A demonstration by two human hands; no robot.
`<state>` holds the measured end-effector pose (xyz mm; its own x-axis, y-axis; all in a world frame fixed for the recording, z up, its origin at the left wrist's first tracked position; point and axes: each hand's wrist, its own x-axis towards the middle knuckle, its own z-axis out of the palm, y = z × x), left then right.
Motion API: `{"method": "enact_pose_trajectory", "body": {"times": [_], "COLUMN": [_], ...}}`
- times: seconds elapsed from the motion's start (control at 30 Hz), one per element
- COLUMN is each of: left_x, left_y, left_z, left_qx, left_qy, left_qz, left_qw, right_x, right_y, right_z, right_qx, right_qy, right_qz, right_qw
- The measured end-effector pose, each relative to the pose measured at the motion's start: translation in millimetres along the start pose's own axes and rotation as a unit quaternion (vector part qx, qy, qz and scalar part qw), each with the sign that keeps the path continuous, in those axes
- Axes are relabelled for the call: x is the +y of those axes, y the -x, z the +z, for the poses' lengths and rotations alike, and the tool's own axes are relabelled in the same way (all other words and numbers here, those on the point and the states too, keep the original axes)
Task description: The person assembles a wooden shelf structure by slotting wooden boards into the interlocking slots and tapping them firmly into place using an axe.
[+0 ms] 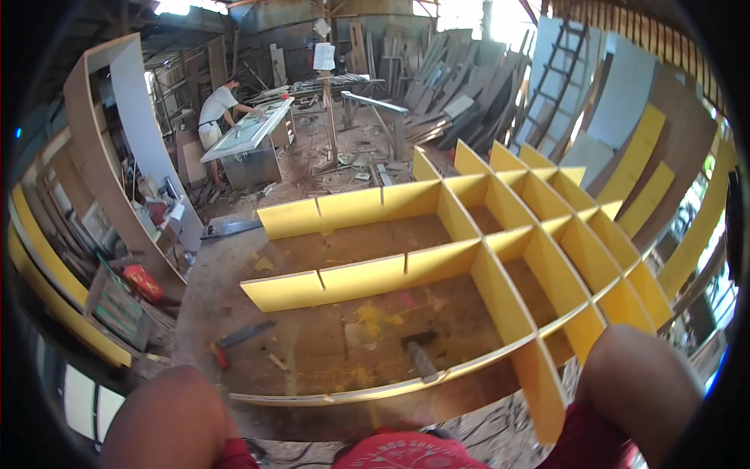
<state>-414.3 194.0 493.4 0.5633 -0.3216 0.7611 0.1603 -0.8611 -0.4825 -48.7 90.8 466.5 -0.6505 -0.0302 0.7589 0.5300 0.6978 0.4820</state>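
Neither of the person's hands was in view, so I could not tell whether they were grasping something. In the near part, a grey-handled hammer with a dark head (423, 363) lay on the wide brown wooden table (205, 301). The lattice of thin, yellow-faced wooden boards (501, 289) stood on edge from the table's middle to the right. Each board seemed light and stiff, but the whole probably bulky and able to twist. The notched left ends looked weaker; two crossings on the right promised a safer hold. Far left, a white-shirted co-worker (220, 108) bent over a pale panel (251, 129).
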Motion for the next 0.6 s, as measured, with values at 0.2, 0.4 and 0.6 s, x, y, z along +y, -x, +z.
{"method": "enact_pose_trajectory", "body": {"times": [0.2,0.4,0.6], "left_x": [11.6,4.8,10.0], "left_y": [-17.6,-16.3,-20.9], "left_z": [14.7,18.6,28.5], "left_qx": [-0.01,0.007,-0.003], "left_qy": [-0.02,-0.023,-0.022], "left_qz": [0.002,-0.001,-0.007], "left_qw": [1.0,1.0,1.0], "right_x": [9.1,14.1,14.1], "right_y": [18.5,11.2,21.1], "right_z": [-9.2,-9.0,-12.2], "right_qx": [0.014,0.009,0.018], "right_qy": [0.008,0.011,0.008], "right_qz": [-0.004,0.013,0.011], "right_qw": [1.0,1.0,1.0]}}
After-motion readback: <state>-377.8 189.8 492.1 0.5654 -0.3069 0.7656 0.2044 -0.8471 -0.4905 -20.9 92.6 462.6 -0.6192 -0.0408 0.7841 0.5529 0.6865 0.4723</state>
